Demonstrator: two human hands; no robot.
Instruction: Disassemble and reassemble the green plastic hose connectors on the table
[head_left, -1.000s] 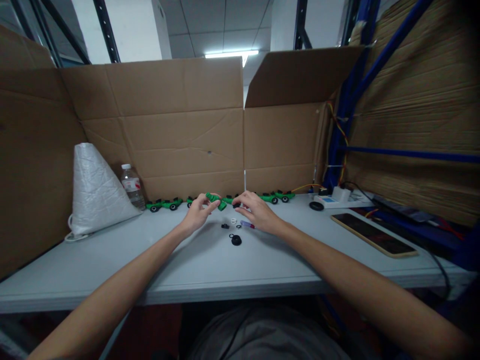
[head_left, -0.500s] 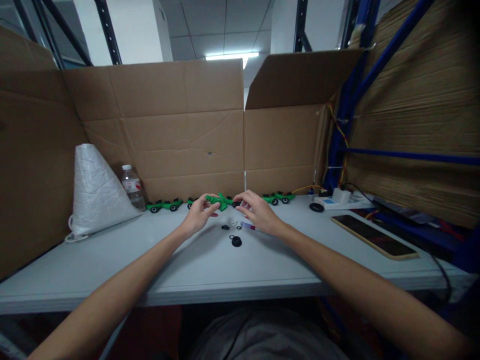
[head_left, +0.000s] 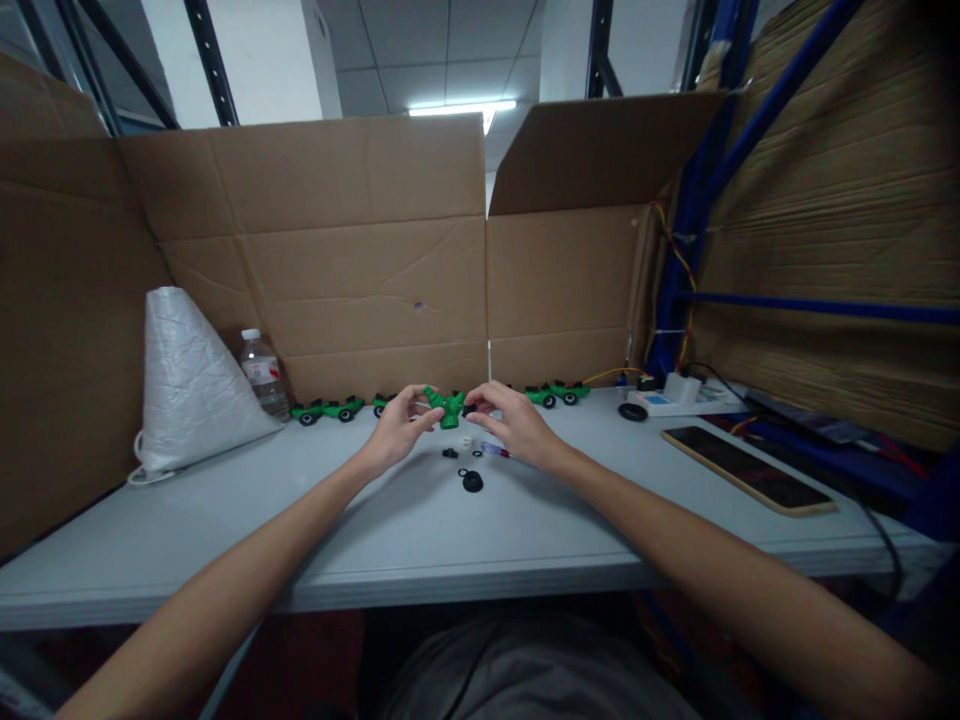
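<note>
Your left hand (head_left: pixel 397 430) grips a green toy part (head_left: pixel 448 410) by its left end, raised just above the bench (head_left: pixel 300 510) at the middle of your view. Your right hand (head_left: pixel 517 425) pinches a small black piece (head_left: pixel 469 409) at the green part's right end; whether the two touch, you cannot tell from here. To join them well, it would help to keep the left grip steady and the green part level, line the black piece up squarely, then press lightly, since something this small could slip or skew.

Close below your fingers lie loose bits: a black clip-like part (head_left: pixel 449 453), a white piece (head_left: pixel 466 443), a purple-and-red item (head_left: pixel 495 450) and, nearest you, a black disc (head_left: pixel 472 481). Low wrists could brush these. Behind your hands, a row of green toy cars (head_left: pixel 330 409) lines the cardboard wall (head_left: pixel 360 270), limiting forward reach. Open bench lies to the left and towards the front edge; on the right, a phone (head_left: pixel 746 470) takes up room.
</note>
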